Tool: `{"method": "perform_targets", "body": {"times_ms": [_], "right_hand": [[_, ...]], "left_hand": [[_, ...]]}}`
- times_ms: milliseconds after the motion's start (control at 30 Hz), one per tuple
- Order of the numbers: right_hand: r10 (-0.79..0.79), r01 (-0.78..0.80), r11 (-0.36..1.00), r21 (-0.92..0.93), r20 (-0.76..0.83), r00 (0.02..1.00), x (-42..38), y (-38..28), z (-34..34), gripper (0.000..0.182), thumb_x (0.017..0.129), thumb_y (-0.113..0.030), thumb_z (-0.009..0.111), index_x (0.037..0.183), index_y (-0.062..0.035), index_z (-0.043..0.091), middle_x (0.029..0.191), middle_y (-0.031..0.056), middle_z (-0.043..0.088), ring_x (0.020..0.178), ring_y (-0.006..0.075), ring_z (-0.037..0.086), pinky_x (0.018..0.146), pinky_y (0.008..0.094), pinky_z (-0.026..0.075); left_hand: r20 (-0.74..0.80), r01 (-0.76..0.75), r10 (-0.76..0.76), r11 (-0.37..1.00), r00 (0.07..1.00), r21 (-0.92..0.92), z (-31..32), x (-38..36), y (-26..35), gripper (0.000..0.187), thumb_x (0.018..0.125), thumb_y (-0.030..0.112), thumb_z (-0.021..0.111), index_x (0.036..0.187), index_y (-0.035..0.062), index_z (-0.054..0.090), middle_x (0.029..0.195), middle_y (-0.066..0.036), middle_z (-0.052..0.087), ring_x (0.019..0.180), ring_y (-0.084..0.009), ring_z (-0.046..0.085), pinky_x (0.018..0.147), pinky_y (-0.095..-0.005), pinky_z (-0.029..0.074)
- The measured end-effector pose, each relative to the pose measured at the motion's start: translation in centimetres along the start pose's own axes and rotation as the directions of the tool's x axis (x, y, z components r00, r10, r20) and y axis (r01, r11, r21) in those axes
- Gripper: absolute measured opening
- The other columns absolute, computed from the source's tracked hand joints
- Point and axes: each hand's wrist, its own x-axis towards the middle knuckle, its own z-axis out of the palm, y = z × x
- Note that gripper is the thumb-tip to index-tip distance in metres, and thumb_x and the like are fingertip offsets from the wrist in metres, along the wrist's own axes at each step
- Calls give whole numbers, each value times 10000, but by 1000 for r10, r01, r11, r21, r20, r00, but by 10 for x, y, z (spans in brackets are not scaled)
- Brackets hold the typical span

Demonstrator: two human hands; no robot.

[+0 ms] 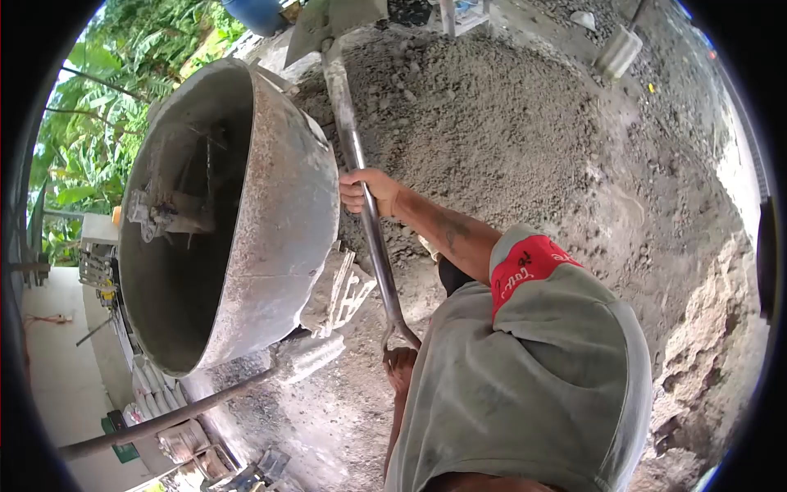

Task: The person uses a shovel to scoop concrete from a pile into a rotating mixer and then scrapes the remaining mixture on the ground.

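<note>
A long metal-shafted shovel runs from the top of the view down toward my body. Its broad grey blade lies at the top, beside the mixer drum. My right hand is wrapped round the middle of the shaft, just right of the drum. Lower down, my left hand is closed on the handle end, partly shadowed beside my grey shirt. The large grey concrete mixer drum opens to the left, with paddles inside and a dark interior.
Grey gravelly material covers the ground beyond my right hand. A metal bar with a pale roller-like end extends at lower left. Stacked bags stand near a white wall. A blue container is at the top.
</note>
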Motion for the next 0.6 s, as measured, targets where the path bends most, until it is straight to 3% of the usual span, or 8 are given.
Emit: {"method": "perform_targets", "body": {"times_ms": [133, 233, 300, 333, 433, 533, 567, 600], "right_hand": [[174, -183, 979, -93, -97, 980, -47, 63, 20, 189, 805, -178, 581, 690, -96, 455, 604, 2, 432, 586, 152, 465, 548, 307, 390], [374, -420, 869, -264, -206, 904, -76, 111, -10, 275, 818, -290, 596, 864, -26, 533, 757, 81, 569, 796, 244, 577, 776, 378, 468], [466, -528, 744, -410, -248, 850, -107, 131, -24, 546, 759, -345, 660, 1108, 43, 497, 999, 172, 560, 921, 297, 570, 852, 403, 446], [500, -573, 653, -495, -286, 817, -123, 142, -40, 617, 752, -386, 657, 1139, 59, 477, 1053, 190, 547, 981, 283, 560, 881, 400, 435], [634, -599, 189, -778, -369, 679, -183, 156, -79, 551, 731, -470, 644, 1071, -43, 565, 963, 132, 587, 849, 277, 577, 774, 406, 468], [562, -361, -275, -891, -453, 692, -256, 174, -186, 368, 730, -411, 642, 806, -51, 636, 713, 102, 593, 682, 226, 550, 572, 399, 429], [418, -242, -238, -941, -324, 849, -296, 166, -228, 341, 712, -374, 640, 779, -40, 633, 654, 104, 583, 624, 223, 552, 570, 382, 438], [324, -256, -191, -948, -307, 895, -338, 129, -225, 317, 700, -346, 632, 793, -43, 629, 651, 101, 598, 592, 228, 566, 553, 377, 441]], "left_hand": [[164, 158, -163, 986, 973, 42, 5, -66, 4, 128, 656, 200, 572, 729, 95, 567, 770, -92, 565, 811, -277, 547, 743, -397, 417], [326, 287, -306, 952, 894, 105, 18, -108, 5, 132, 658, 204, 577, 734, 96, 570, 763, -100, 570, 802, -286, 550, 731, -398, 420], [439, 354, -385, 922, 812, 154, 27, -130, 12, 134, 659, 206, 580, 736, 97, 572, 758, -105, 573, 796, -292, 551, 723, -399, 423], [489, 381, -417, 907, 766, 178, 32, -138, 17, 135, 660, 207, 582, 738, 97, 573, 756, -107, 575, 793, -295, 552, 719, -400, 424], [599, 435, -488, 866, 635, 245, 48, -154, 39, 139, 662, 211, 587, 742, 98, 576, 749, -115, 579, 784, -304, 555, 708, -401, 427], [665, 483, -526, 832, 530, 272, 74, -153, 73, 142, 664, 215, 593, 746, 100, 579, 742, -123, 584, 775, -313, 558, 696, -403, 430], [672, 504, -536, 820, 512, 270, 87, -147, 85, 143, 665, 216, 594, 748, 100, 580, 740, -125, 586, 772, -316, 559, 692, -404, 431], [648, 536, -562, 801, 515, 268, 101, -141, 96, 145, 666, 217, 596, 749, 100, 581, 737, -128, 588, 769, -319, 560, 688, -404, 432]]}}
